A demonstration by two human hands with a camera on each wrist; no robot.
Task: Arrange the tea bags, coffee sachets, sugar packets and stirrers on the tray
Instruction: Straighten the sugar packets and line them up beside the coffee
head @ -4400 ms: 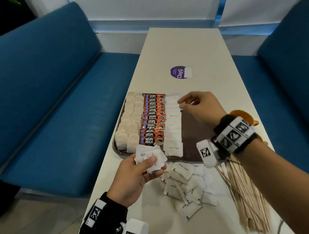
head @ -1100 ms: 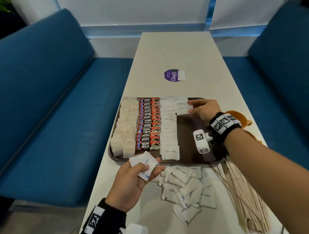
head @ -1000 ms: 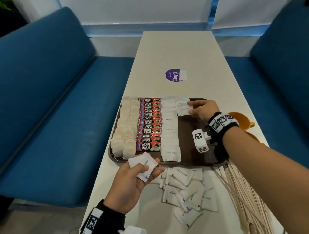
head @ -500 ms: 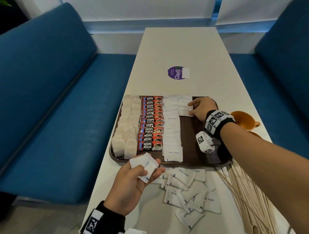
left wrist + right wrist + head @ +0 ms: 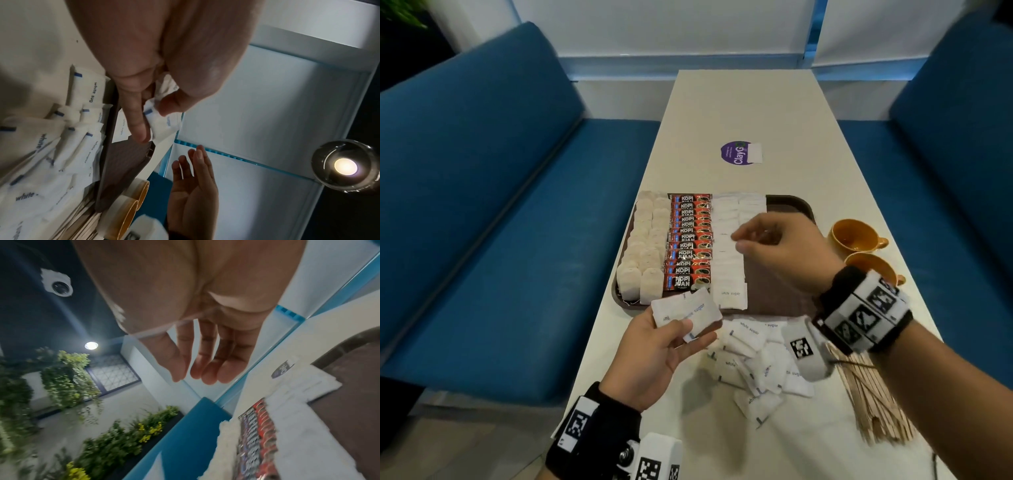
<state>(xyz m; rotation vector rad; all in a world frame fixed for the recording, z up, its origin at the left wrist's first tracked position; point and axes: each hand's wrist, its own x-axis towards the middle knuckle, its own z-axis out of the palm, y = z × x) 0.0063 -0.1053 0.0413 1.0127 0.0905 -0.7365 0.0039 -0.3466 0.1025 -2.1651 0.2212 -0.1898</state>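
Two blue benches point(image 5: 493, 192) stand along the long sides of a long white worktop point(image 5: 743, 113). A brown tray point(image 5: 791, 205) lies on the worktop, and everything else sits near it.

On the tray, the tea bags point(image 5: 643, 253) fill two rows at the left edge. The red coffee sachets point(image 5: 690, 243) lie in a row just beside them. Next comes a long row of white sugar packets point(image 5: 727, 274), with a short second row point(image 5: 751, 205) started at the far end. The right part of the tray is bare brown.

A loose pile of sugar packets point(image 5: 756, 363) lies on the worktop just in front of the tray. The wooden stirrers point(image 5: 873, 397) lie in a heap to the right of that pile. Two orange cups point(image 5: 854, 236) sit just to the right of the tray. A round purple sticker point(image 5: 738, 153) is on the worktop beyond the tray.

The left hand point(image 5: 654, 353) is held at the near edge of the tray. Its thumb and fingers point(image 5: 135, 116) pinch a small bunch of sugar packets point(image 5: 686, 313).

The right hand point(image 5: 780, 253) is up in the air over the middle of the tray. Its fingers point(image 5: 207, 368) hang loose and a little bent, and they hold nothing.
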